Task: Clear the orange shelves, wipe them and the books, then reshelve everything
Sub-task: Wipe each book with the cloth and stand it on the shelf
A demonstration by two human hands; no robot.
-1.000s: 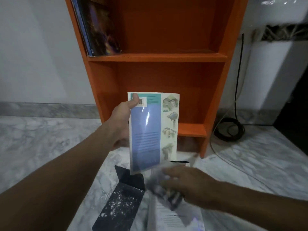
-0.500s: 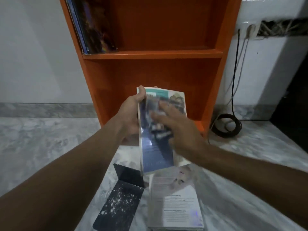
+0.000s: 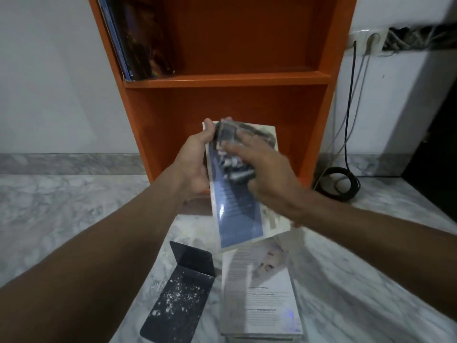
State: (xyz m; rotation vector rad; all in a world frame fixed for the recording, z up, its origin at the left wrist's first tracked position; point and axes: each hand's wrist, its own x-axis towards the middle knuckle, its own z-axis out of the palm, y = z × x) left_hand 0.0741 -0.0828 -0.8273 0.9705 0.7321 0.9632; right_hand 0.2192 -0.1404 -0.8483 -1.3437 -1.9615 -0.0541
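On the far left, the marble floor (image 3: 61,206) spreads wide, up to the white wall. That is the big open room for moving. Next comes the orange shelf (image 3: 227,80). Its left side board stands just behind the left hand (image 3: 195,164). Some dark books (image 3: 138,45) lean at the left end of the upper shelf board.

The left hand grips the blue book (image 3: 237,214) by its left edge, with the thumb curled over the top corner. The book is up in the air in front of the lower shelf space, and its bottom end tilts to the right.

Near, on the floor, a black bookend (image 3: 183,288) sits just left of a stack of books (image 3: 262,300). The blue book's bottom edge hangs above the stack, not touching.

The right hand (image 3: 267,174) presses a dark cloth (image 3: 232,149) on the book's cover with stretched-out fingers. It is blurred, so the thumb is hard to see.

On the far right, a black cable coil (image 3: 338,184) lies by the shelf's right foot.

A second ago the right hand and cloth were low, on the stack. Half a second ago the cloth was on the middle of the cover. Now it is up at the top edge.
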